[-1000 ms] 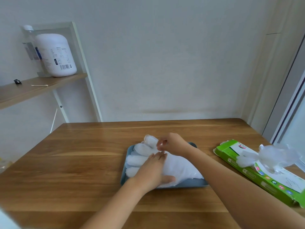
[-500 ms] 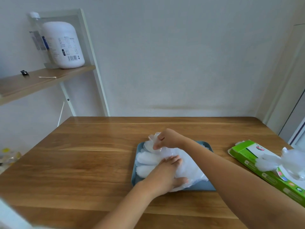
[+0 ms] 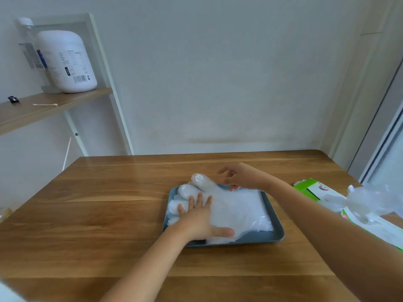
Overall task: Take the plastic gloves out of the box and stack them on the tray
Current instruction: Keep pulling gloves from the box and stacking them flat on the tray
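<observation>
— Change noted: the right hand (image 3: 239, 176) has let go of the glove tip it was pinching and has lifted clear. It now hovers over the far edge of the blue tray (image 3: 261, 237), fingers loosely curled, holding nothing.
— And the left hand (image 3: 200, 219)?
— Flat on the stack of plastic gloves (image 3: 239, 210), fingers spread, thumb out toward the near rim, pressing the pile down.
— Location of the stack?
— Inside the tray, mid-counter (image 3: 109, 214). One glove tip pokes past the far-left corner. The green box (image 3: 309, 189) lies to the right, well apart, with the next glove (image 3: 368, 201) puffed out of its opening.
— Handling assessment?
— Thin film, near weightless, limp and slick by the look, so the layers are likely to slide or billow. In my judgement the protruding glove is best pinched at its bunched top and drawn out slowly, with the box steadied if it drags.
</observation>
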`<act>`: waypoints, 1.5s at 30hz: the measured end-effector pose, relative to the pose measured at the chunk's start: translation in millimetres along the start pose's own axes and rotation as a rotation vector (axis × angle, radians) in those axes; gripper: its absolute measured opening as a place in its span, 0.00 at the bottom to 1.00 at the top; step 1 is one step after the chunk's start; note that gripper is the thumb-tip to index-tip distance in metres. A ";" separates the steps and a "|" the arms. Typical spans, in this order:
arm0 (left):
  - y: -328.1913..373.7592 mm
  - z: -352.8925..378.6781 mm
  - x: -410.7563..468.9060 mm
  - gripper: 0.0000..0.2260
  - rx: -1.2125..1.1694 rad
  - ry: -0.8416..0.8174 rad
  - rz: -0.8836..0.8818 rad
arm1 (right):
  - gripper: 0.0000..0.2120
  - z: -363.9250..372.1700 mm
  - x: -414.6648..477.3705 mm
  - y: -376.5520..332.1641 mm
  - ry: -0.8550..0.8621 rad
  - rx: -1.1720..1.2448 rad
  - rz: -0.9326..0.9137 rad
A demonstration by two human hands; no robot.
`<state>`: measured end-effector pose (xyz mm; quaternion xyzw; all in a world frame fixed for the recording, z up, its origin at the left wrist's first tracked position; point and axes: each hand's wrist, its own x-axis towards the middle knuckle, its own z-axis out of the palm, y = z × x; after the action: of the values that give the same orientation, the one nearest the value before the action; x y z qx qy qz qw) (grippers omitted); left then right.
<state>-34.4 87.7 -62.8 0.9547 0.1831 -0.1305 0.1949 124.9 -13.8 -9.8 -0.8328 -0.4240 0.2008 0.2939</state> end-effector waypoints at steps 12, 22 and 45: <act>119.6 -42.8 -1.5 0.21 -0.412 0.283 0.319 | 0.08 -106.9 -132.5 83.2 0.335 -0.336 0.182; 222.3 24.4 42.1 0.30 -0.417 0.082 0.437 | 0.24 -122.3 -190.5 127.6 0.368 -0.507 0.261; 247.6 63.9 73.3 0.31 -0.484 0.093 0.437 | 0.07 -100.6 -211.2 137.2 0.433 -0.649 0.160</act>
<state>119.2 -129.4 -62.9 0.9023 0.0081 0.0053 0.4310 146.0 -284.2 -7.3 -0.9359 -0.3273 -0.1013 0.0815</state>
